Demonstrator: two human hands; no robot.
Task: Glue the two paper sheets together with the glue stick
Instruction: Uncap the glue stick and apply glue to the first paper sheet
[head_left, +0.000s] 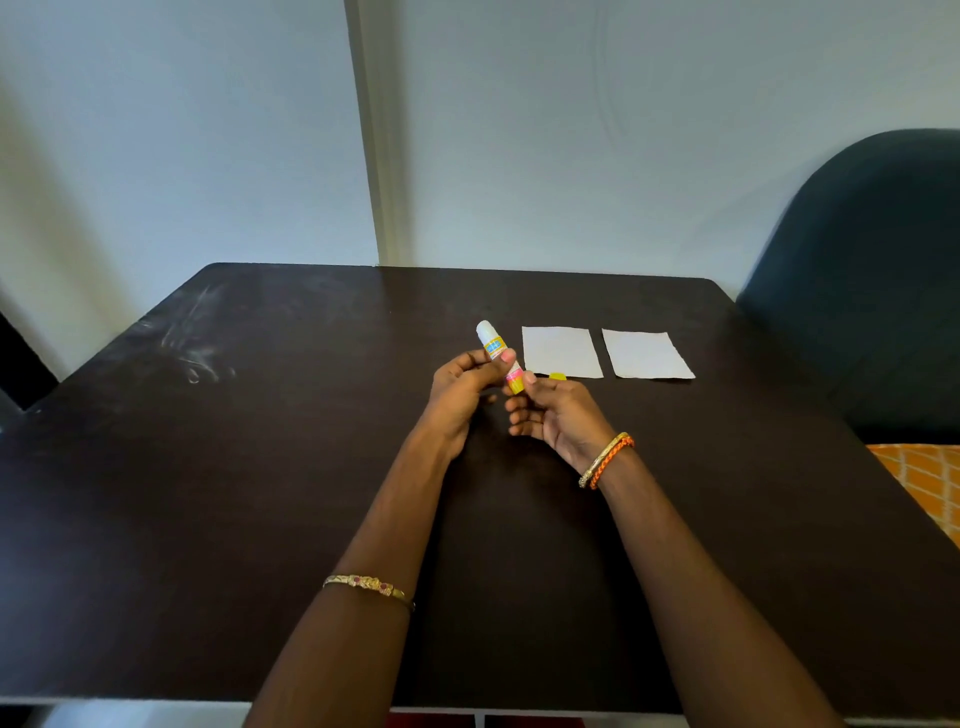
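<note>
A glue stick (493, 344) with a white tip, a yellow-blue label and a yellow base is held tilted above the dark table (260, 467). My left hand (462, 395) grips its middle. My right hand (556, 415) has its fingertips on the yellow base end. A small yellow cap (557, 376) lies on the table just behind my right hand. Two white paper sheets lie flat side by side beyond my hands: the left sheet (561, 351) and the right sheet (647, 355), apart from each other.
A dark blue chair back (872, 280) stands at the table's right side, with orange patterned fabric (924, 478) beside the right edge. A pale wall rises right behind the table's far edge. Scuff marks show on the far left of the tabletop.
</note>
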